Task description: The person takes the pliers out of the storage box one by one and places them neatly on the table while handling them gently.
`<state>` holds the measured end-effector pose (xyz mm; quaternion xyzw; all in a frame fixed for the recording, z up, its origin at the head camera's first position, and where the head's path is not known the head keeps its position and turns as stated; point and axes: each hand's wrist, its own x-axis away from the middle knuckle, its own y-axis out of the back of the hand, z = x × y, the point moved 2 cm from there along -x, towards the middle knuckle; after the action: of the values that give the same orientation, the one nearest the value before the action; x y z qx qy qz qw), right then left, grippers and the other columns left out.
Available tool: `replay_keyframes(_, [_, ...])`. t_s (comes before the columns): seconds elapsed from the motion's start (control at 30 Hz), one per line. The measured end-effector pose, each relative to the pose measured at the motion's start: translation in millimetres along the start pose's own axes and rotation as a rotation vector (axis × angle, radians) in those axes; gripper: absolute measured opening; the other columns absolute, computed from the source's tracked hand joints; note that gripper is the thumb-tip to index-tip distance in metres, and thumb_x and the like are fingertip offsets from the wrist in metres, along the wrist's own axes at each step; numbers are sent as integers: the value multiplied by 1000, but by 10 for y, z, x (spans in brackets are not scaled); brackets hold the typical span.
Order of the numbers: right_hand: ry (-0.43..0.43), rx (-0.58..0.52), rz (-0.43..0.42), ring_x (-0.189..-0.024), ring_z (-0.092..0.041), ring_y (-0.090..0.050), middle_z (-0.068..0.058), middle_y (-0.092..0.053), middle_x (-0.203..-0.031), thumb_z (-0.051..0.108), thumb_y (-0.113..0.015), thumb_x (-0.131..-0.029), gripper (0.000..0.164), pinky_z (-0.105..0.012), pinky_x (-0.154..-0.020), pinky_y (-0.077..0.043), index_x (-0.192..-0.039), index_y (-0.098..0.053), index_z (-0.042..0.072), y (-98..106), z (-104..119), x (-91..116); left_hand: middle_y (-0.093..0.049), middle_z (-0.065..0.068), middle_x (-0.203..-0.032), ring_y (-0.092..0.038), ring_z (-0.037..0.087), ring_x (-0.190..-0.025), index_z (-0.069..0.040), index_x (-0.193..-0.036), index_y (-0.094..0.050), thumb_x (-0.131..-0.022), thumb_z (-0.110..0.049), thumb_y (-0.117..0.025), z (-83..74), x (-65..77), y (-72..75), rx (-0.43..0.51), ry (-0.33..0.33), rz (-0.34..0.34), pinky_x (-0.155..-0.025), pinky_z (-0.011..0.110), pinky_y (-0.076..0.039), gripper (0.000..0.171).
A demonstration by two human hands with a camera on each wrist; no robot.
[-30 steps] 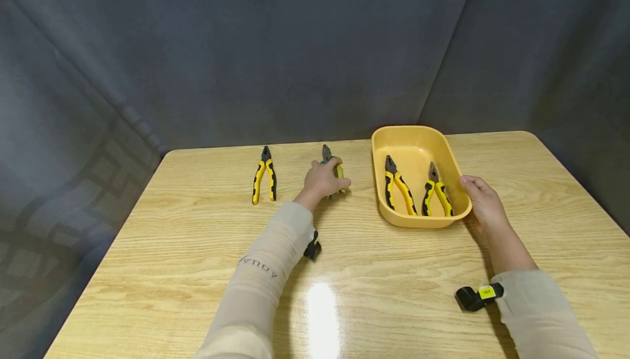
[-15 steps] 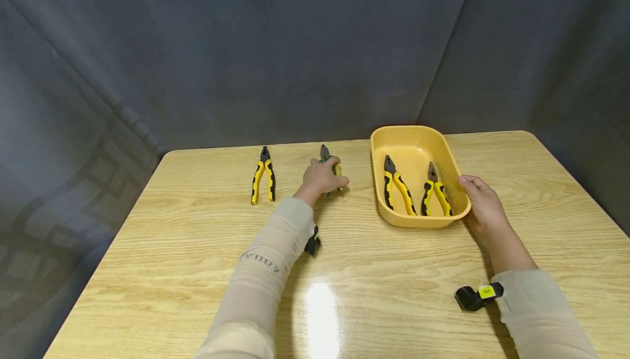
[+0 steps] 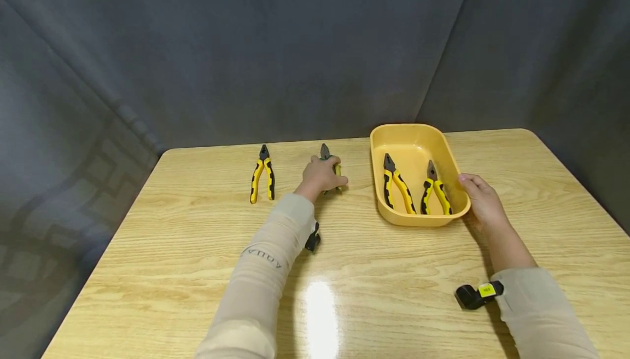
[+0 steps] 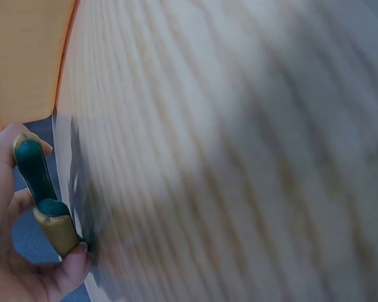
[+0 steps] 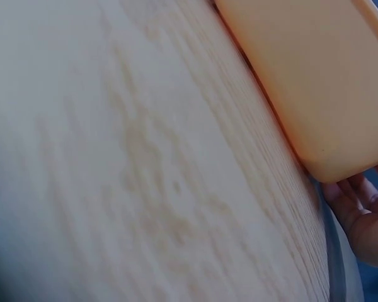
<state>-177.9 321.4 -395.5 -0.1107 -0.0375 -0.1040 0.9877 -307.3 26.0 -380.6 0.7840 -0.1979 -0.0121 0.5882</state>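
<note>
My left hand (image 3: 319, 175) grips a pair of pliers (image 3: 325, 151) on the table, left of the yellow plastic bin. Its dark head points to the far edge. The left wrist view shows the green and yellow handles (image 4: 34, 167) between thumb and fingers. At the bin's right near corner, my right hand (image 3: 484, 201) holds the yellow bin (image 3: 425, 221), thumb at the rim. The right wrist view shows the fingers against the outside of the bin (image 5: 315, 82). Inside lie two yellow-and-black pliers, a left pair (image 3: 403, 190) and a right pair (image 3: 443, 197).
Another yellow-and-black pair of pliers (image 3: 270, 179) lies to the left of my left hand, handles spread towards me. The wooden table (image 3: 384, 288) ends at a dark grey curtain (image 3: 295, 58) behind. Black wrist cameras hang below both sleeves.
Both hands keep their places, the left at the green-handled pliers and the right at the bin. The head view has shifted very slightly.
</note>
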Motion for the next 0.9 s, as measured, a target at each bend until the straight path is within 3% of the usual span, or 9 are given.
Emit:
replay_keyframes(0.3, [0,-39,16,-74,-5,-56,5,-54,-86,25,-54,-85,12,-19,-61,-46,-93,-56,17,-5,-10,-6,-35,22,-116,-45,30,-93,-31,-131,-36,-75,-54,-52,-20,-65,-46,-183,43,-11,-66,36,-42,63])
replay_keyframes(0.9, [-24,9,10,-76,-5,-55,5,-52,-89,28,-52,-86,16,-20,-63,-47,-97,-52,16,-12,23,8,-38,24,-113,-44,30,-96,-28,-134,-32,-78,-57,-45,-89,-57,-63,-333,31,4,-64,33,-44,64])
